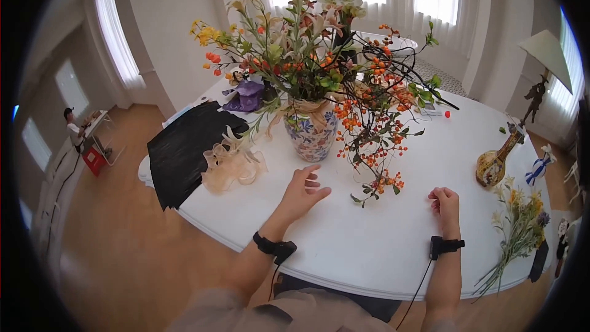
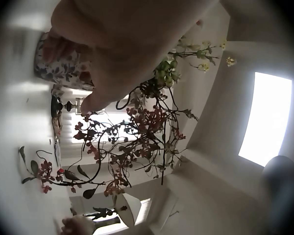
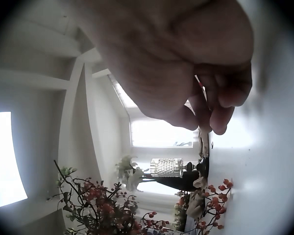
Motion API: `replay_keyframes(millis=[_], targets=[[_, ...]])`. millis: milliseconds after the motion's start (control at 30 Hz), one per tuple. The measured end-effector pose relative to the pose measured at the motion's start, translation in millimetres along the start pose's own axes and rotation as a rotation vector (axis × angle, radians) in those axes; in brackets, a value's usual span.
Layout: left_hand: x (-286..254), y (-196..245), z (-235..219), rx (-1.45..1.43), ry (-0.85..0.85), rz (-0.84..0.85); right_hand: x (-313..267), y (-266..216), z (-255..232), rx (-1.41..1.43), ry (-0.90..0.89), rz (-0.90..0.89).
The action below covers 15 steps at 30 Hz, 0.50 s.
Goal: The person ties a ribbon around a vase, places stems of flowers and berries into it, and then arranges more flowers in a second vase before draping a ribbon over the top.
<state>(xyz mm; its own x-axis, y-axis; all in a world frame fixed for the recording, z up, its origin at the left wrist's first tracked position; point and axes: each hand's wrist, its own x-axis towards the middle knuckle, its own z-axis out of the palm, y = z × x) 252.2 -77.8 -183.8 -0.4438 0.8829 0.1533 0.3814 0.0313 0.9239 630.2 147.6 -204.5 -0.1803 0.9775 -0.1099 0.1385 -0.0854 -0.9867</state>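
Observation:
A patterned blue-and-white vase (image 1: 311, 134) stands upright, full of flowers, with orange-berried branches (image 1: 375, 117) drooping over its right side onto the table. Just in front of the vase is my left hand (image 1: 302, 193), fingers loosely bent and nothing held; the left wrist view shows it before the vase (image 2: 63, 68). My right hand (image 1: 447, 204) hovers by the table, right of the berries, with fingers loosely curled and empty. In the right wrist view the hand (image 3: 186, 68) has berry sprigs (image 3: 213, 203) below it.
Black sheet material (image 1: 190, 150), a beige ribbon (image 1: 236, 169) and a purple bag (image 1: 246, 96) lie left. At right are a yellow bottle-shaped vase (image 1: 491, 167), a loose flower bunch (image 1: 516, 227) and a lamp (image 1: 547, 58). A person (image 1: 75, 132) sits far left.

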Motion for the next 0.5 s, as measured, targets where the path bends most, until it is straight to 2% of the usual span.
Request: replay_keyframes(millis=[33,100,133,267,333,367,400,467,500], targets=[[-17.0,4.7,0.9,-0.002,0.006,-0.021,3.1,4.1,-0.6,-0.01,-0.014,0.014],[-44.4,10.1,3.0,-0.335,-0.373,-0.109,6.4,11.3,-2.9,0.088,0.097,-0.027],[-57.6,9.7,1.9,-0.338,-0.383,-0.118,6.5,14.0,-0.1,0.087,0.138,-0.068],[-81.4,-2.0,-29.4,-0.022,-0.11,-0.039,10.7,23.0,4.1,0.078,0.208,-0.161],[-77.7,-4.9,-68.5,0.214,0.105,0.079,23.1,37.9,6.0,0.035,0.242,-0.218],[-72.8,-10.8,-88.3,0.292,0.266,0.126,23.4,43.5,5.4,-0.013,0.247,-0.264],[-66.6,-25.8,-111.5,0.379,0.395,0.055,20.5,39.4,8.7,-0.026,0.262,-0.278],[-58.7,-21.7,-143.0,0.605,0.535,0.019,24.3,42.2,11.7,-0.072,0.296,-0.292],[-54.7,-27.4,-154.9,0.767,0.543,0.095,26.0,46.4,10.0,-0.125,0.313,-0.306]])
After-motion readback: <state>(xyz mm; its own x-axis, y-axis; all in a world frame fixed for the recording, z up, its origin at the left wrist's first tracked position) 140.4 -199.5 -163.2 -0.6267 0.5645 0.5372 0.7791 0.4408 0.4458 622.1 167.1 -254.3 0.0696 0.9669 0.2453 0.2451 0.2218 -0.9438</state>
